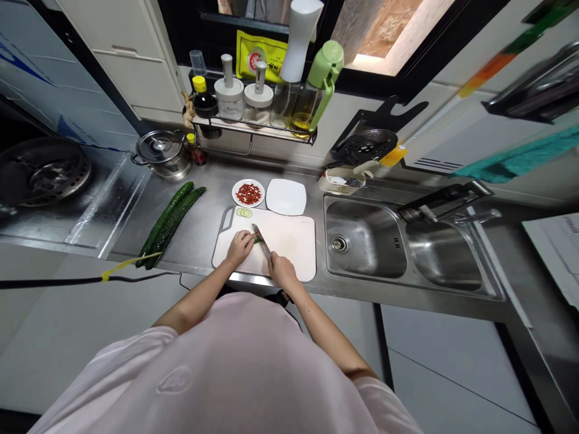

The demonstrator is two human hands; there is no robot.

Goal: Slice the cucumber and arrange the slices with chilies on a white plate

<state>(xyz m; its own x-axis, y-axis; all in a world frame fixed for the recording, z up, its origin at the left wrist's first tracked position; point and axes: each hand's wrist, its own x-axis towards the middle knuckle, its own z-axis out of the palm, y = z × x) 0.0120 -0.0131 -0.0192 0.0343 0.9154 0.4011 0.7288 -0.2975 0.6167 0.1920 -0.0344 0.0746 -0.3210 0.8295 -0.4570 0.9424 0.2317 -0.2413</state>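
Steel knife (262, 242) in right hand (281, 270) meets cucumber (256, 240).

Domestic kitchen, viewed from above. A stainless-steel tabletop (203, 235) runs along the wall and holds a double sink (362, 265) with a faucet (452, 202). At far left a wok (43, 169) sits on the cooker, with a lidded pot (160, 154) beside it. A wall rack (253, 126) carries a soy sauce bottle (203, 99), seasoning jars (228, 96) and an oil bottle (316, 90). A slotted skimmer (364, 144) hangs near the sink. Food preparation is shown by a cutting board (289, 241) with cucumber slices (245, 213), a knife (261, 241) on a cucumber piece (257, 240), two whole cucumbers (172, 220), a plate of chopped red chilli (248, 193) and a white plate (286, 196). Cabinets (136, 66) stand above.
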